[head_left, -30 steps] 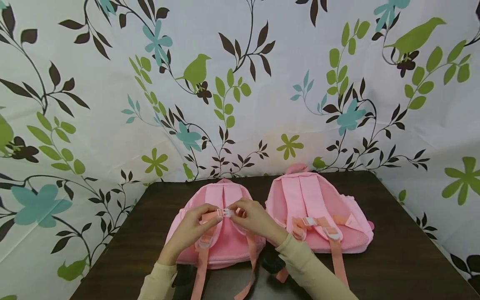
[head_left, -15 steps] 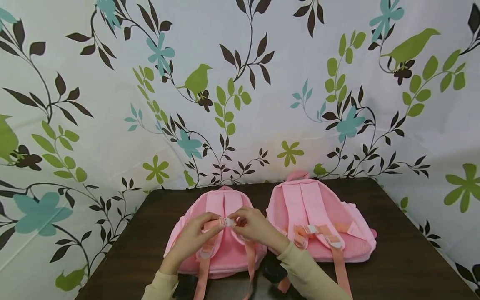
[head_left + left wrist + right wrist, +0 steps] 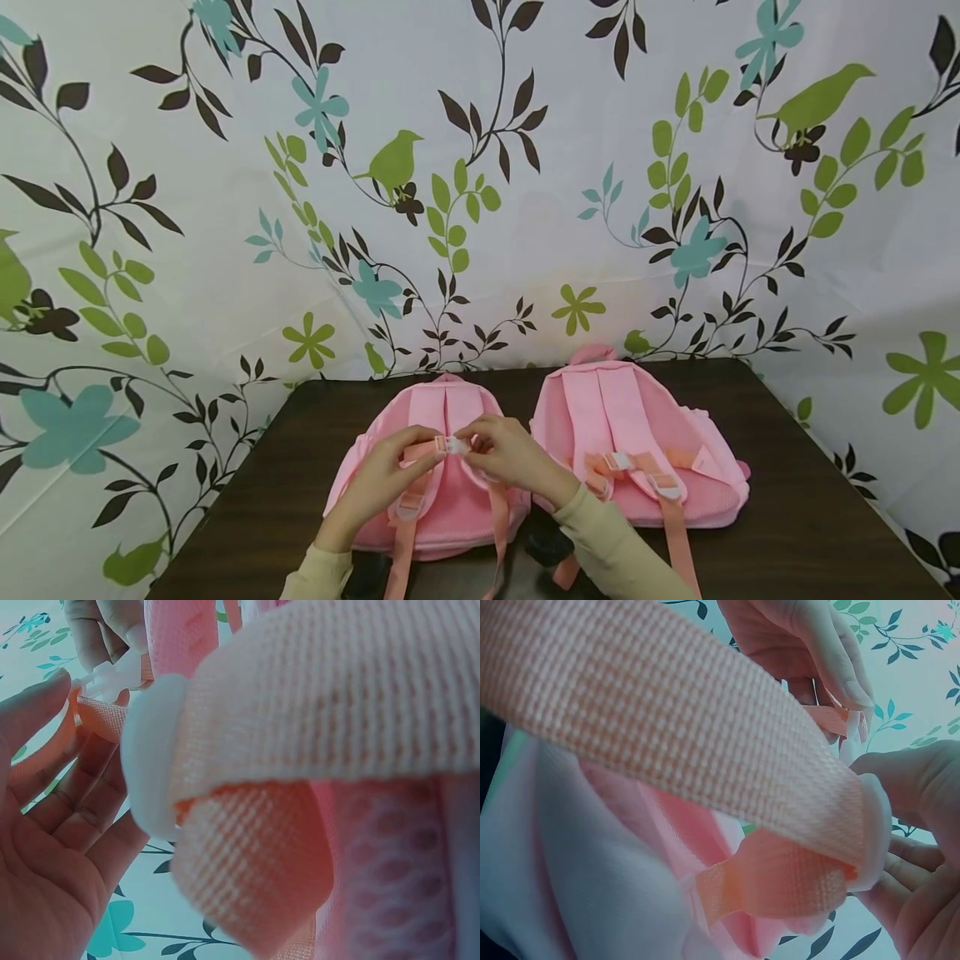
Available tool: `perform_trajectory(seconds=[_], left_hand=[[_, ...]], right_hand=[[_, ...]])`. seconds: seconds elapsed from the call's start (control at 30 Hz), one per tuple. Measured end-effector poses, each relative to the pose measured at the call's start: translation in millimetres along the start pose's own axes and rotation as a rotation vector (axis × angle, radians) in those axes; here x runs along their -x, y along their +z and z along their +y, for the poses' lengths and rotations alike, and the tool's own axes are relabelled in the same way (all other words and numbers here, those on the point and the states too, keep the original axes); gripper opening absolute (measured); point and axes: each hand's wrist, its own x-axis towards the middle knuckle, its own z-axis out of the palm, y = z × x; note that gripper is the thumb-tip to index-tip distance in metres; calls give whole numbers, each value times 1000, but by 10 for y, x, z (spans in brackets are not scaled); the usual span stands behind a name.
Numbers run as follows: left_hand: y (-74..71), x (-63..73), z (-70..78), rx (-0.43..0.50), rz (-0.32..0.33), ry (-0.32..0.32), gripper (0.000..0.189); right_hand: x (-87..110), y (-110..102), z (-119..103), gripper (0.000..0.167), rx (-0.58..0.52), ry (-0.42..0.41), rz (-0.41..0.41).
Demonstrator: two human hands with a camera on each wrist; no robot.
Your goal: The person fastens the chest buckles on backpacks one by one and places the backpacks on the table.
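A pink backpack (image 3: 465, 525) lies with its straps facing up, and both hands meet over its upper middle at a white plastic side-release buckle (image 3: 452, 446) on peach webbing. My left hand (image 3: 382, 479) pinches the buckle's left end, where the webbing runs in, between thumb and fingers. From the other side my right hand (image 3: 517, 458) pinches the right end, its fingertips covering part of it. In the left wrist view the buckle (image 3: 109, 679) shows between the two hands. Close to that camera, a white strap adjuster (image 3: 154, 757) with looped peach webbing (image 3: 337, 697) fills much of the picture.
To the right lies a second pink backpack (image 3: 667, 408), whose white buckle (image 3: 618, 461) joins its peach chest straps. Loose webbing tails (image 3: 401, 558) hang toward the front of the dark wooden table (image 3: 810, 517). A leaf-and-bird patterned cloth (image 3: 510, 225) hangs behind.
The head view has tilted up a little, so the table and backpacks sit lower in it. Both hands keep pinching the buckle with only slight finger movement.
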Motion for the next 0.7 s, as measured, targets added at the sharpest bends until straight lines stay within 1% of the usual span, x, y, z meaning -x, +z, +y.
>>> perform_trajectory(seconds=[0.27, 0.33, 0.53, 0.7], left_hand=[[-3, 4, -23, -12, -9, 25, 22], [-6, 7, -26, -11, -9, 31, 21], [6, 7, -30, -24, -6, 18, 22], [12, 6, -21, -26, 3, 16, 24]], right_hand=[[8, -27, -11, 24, 17, -51, 19], [7, -31, -20, 24, 12, -52, 18], [7, -33, -24, 23, 7, -44, 19], [1, -27, -8, 23, 21, -51, 15]])
